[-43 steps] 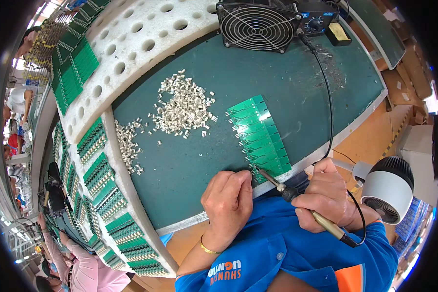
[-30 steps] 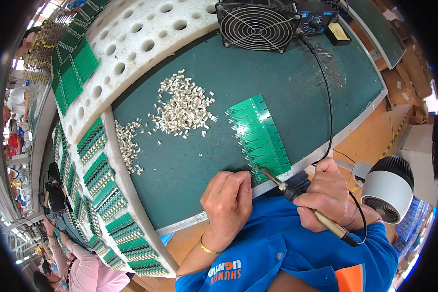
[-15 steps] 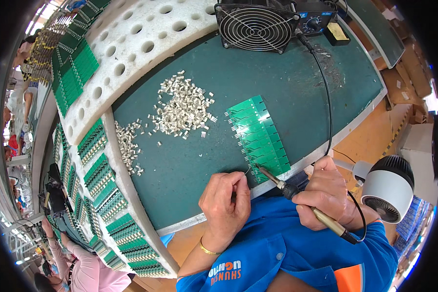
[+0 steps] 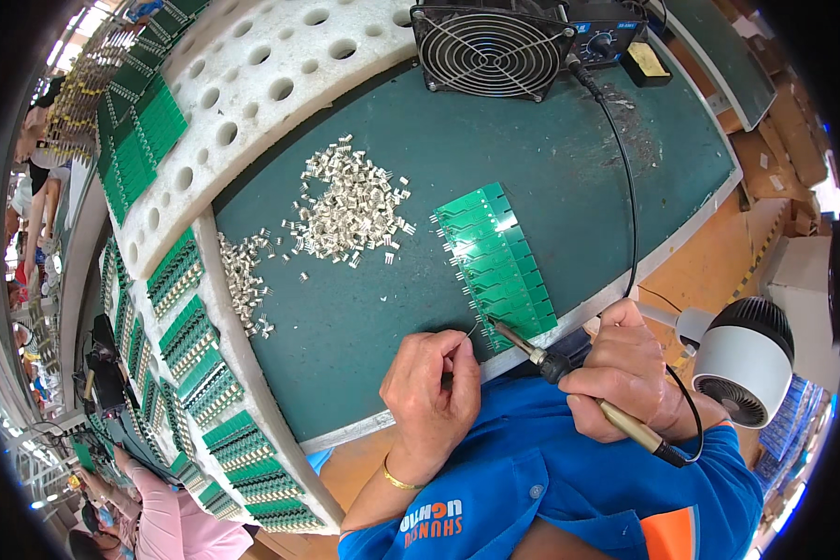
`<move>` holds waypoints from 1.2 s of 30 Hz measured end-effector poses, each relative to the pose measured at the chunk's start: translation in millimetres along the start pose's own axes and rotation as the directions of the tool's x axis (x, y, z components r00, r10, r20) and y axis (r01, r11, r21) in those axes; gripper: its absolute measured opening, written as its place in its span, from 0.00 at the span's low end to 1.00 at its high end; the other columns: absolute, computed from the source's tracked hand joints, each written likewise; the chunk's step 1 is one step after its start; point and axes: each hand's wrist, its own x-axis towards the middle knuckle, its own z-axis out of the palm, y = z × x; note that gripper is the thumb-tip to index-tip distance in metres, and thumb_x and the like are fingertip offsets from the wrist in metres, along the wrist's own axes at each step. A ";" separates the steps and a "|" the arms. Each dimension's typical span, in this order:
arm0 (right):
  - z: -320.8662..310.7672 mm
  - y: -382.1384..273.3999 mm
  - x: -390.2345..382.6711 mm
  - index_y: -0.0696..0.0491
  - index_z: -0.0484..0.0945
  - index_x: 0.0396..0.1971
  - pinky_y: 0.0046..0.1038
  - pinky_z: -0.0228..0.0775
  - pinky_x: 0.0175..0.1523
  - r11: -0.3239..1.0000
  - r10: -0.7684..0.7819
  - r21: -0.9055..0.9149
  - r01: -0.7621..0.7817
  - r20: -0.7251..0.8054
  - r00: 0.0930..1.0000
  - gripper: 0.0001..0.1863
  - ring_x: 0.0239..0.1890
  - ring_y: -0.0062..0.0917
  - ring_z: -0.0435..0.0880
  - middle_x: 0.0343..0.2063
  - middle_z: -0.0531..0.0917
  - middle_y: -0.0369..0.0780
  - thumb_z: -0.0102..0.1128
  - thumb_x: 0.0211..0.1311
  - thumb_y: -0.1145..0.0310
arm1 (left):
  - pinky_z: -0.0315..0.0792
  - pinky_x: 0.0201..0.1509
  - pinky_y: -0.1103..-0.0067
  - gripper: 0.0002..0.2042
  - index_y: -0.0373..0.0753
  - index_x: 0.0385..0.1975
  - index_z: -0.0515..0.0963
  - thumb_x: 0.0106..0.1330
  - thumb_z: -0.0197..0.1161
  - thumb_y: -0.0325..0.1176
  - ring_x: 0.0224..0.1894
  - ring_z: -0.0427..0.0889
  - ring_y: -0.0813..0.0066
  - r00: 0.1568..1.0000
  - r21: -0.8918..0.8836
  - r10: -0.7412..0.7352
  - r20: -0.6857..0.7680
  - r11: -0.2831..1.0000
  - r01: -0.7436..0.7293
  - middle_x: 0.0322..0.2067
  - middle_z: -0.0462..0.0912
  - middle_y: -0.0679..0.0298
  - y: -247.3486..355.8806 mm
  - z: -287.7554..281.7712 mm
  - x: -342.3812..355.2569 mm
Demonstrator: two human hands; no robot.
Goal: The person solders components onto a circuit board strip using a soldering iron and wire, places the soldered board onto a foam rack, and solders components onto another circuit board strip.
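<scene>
A green circuit board panel (image 4: 497, 252) lies near the table's front edge, with small pin connectors along its left side. My right hand (image 4: 620, 378) is wrapped round a soldering iron (image 4: 625, 422), whose tip rests at or just over the panel's near left corner. Beside that corner, my left hand (image 4: 434, 387) pinches a thin solder wire (image 4: 472, 329), its end close to the iron's tip. Whether wire and tip touch is too small to tell. Left of the panel, loose white connectors (image 4: 350, 205) lie in a pile.
White foam boards (image 4: 243, 103) border the table on the left, bearing rows of green circuit boards (image 4: 196, 350). A black fan (image 4: 493, 51) and a soldering station (image 4: 605, 42) stand at the back, near a yellow sponge (image 4: 646, 63). The iron's cable (image 4: 631, 187) crosses the right side. A co-worker (image 4: 173, 513) sits lower left.
The iron's tip has shifted slightly up and left along the panel's connector edge. My left hand stays almost still. The co-worker at lower left has moved their arms.
</scene>
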 end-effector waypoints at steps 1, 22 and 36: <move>0.1 0.1 0.1 0.50 0.80 0.28 0.29 0.54 0.30 1.000 0.000 0.005 0.000 0.000 1.000 0.13 0.13 0.23 0.67 0.12 0.70 0.30 0.67 0.37 0.78 | 0.67 0.26 0.83 0.03 0.34 0.32 0.80 0.62 0.67 0.21 0.23 0.74 0.80 1.000 0.003 -0.001 0.000 1.000 0.001 0.27 0.79 0.62 0.1 -0.4 -0.1; -1.0 1.4 -1.0 0.50 0.80 0.28 0.30 0.54 0.30 1.000 0.001 0.009 -0.001 -0.014 1.000 0.14 0.13 0.23 0.67 0.12 0.70 0.30 0.67 0.35 0.78 | 0.69 0.26 0.81 0.05 0.34 0.31 0.82 0.58 0.69 0.19 0.23 0.76 0.76 0.998 0.100 0.052 0.028 0.994 -0.055 0.28 0.81 0.60 -1.1 1.7 1.4; -0.6 1.5 -1.1 0.49 0.80 0.29 0.30 0.54 0.31 1.000 0.005 0.021 -0.005 0.004 1.000 0.14 0.13 0.23 0.67 0.13 0.69 0.30 0.68 0.37 0.77 | 0.70 0.25 0.80 0.05 0.34 0.30 0.82 0.57 0.70 0.19 0.23 0.78 0.73 0.998 0.122 0.055 0.044 0.991 -0.060 0.27 0.81 0.59 -0.4 3.3 4.8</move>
